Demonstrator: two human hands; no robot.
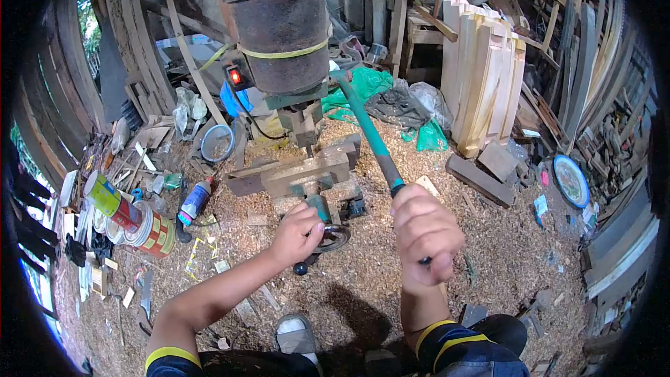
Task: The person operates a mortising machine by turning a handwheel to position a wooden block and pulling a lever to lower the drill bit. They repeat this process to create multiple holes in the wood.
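In front of me stands a dark mortising machine [279, 63], with a lit red switch [235, 77] on its side. Its thin bit [309, 149] points down at a wooden piece [307, 173] clamped crosswise on the machine's table. My right hand [427, 234] is wrapped round the lower end of a long green lever [368, 122], which slopes down from the machine toward me. My left hand [298, 234] is closed at the rim of a metal handwheel [336, 239] below the clamp. The fingers hide part of the wheel.
Wood shavings [488, 258] cover the ground. Plastic buckets [150, 230] and a blue bottle [196, 199] are at left. Stacked pale timber pieces [481, 77] stand at back right, near dark wood blocks [480, 180]. A round blue-rimmed tray [571, 181] leans farther right. My sandalled foot [296, 335] is below.
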